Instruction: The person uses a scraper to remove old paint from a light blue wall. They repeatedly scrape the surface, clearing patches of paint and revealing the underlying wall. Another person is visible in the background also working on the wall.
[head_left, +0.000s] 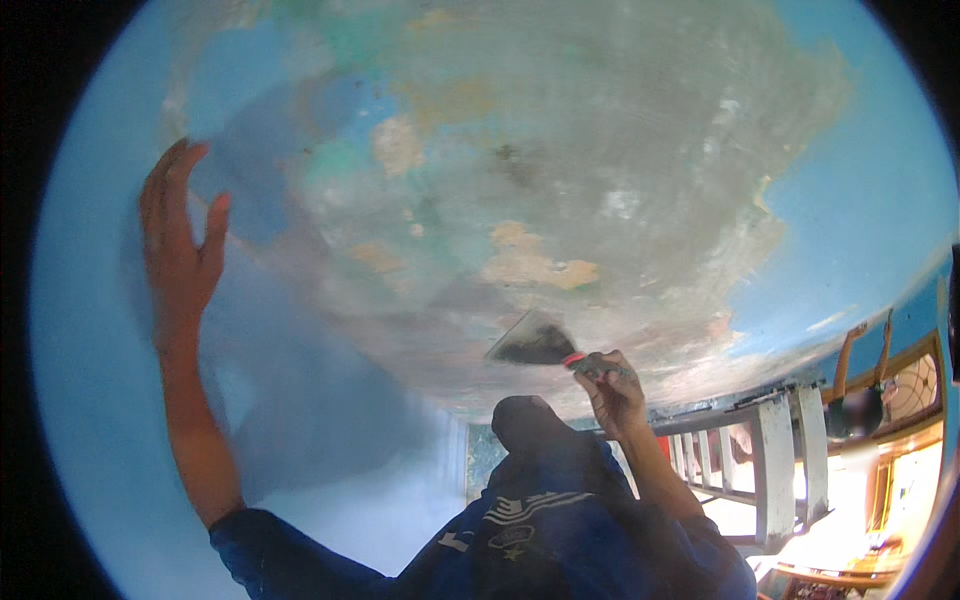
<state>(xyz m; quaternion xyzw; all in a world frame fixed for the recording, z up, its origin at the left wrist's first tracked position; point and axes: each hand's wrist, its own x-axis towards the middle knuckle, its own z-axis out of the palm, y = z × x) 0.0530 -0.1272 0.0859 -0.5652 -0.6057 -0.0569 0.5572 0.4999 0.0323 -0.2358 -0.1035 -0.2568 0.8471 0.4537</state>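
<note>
In my right hand [612,388] is the handle of a putty knife [533,340]. Its wide, flared metal blade has a grey smear across it and points up to the left, in front of the patchy wall [640,255]; whether its edge touches the wall I cannot tell. A red band shows where blade and handle meet. My left hand [184,235] is raised with nothing in it, thumb apart from the fingers, at the blue-painted part of the wall [95,300]. Its fingertips are at or close to that surface.
Grey, green and tan patches spread over the wall, with blue paint [830,250] around them. My shadow falls on the left side. At the lower right stands a pale railing [775,465]; beyond it a person [857,410] has both arms raised near a wood-framed opening.
</note>
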